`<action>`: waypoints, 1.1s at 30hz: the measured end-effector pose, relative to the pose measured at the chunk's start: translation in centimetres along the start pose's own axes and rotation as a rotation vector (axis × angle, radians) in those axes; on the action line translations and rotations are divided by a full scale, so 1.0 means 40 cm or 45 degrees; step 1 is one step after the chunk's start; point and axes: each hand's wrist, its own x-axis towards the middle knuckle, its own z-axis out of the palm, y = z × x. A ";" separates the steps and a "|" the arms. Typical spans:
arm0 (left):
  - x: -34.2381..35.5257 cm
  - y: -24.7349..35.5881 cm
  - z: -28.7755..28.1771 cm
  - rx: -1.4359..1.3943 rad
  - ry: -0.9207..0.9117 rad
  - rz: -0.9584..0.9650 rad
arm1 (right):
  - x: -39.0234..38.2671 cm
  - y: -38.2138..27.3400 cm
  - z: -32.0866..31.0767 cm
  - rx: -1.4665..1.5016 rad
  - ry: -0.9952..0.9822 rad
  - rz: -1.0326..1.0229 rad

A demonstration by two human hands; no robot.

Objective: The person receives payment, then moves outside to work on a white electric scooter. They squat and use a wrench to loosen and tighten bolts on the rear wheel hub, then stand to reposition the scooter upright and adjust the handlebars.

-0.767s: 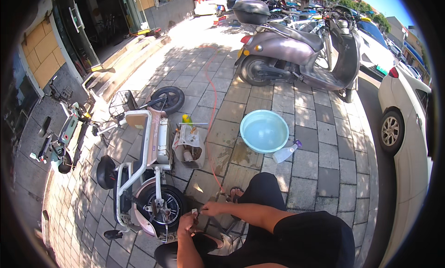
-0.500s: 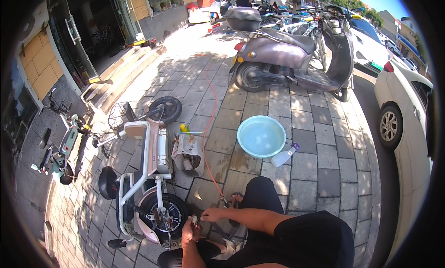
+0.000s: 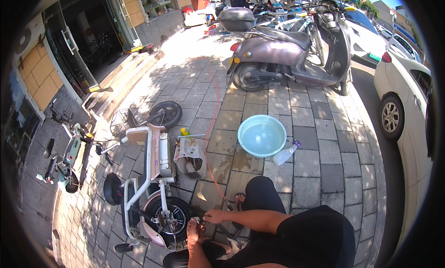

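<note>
Head view shows the rear wheel (image 3: 166, 218) of a small white electric bike (image 3: 147, 175) lying on its side on the paved sidewalk, close to the lower edge. Both hands meet beside it: the left hand (image 3: 193, 230) curls around a small part I cannot make out, and the right hand (image 3: 214, 216) pinches at the same spot, fingers closed. The bike lies tipped over, likely so the wheel is reachable from a low seat. Just beyond it sits an open tool bag (image 3: 190, 156), within easy reach. A blue basin (image 3: 262, 136) of water and a plastic bottle (image 3: 286, 153) stand farther out, a mauve scooter (image 3: 285, 52) beyond.
</note>
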 end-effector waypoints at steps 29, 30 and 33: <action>0.081 -0.110 -0.090 -0.504 1.378 -0.048 | 0.417 0.029 0.299 -0.473 0.101 0.006; 0.075 -0.102 -0.077 -0.391 1.401 -0.086 | 0.424 0.023 0.301 -0.567 0.025 0.024; 0.062 -0.124 -0.094 -0.045 1.446 -0.049 | 0.471 0.033 0.310 -0.754 -0.150 0.114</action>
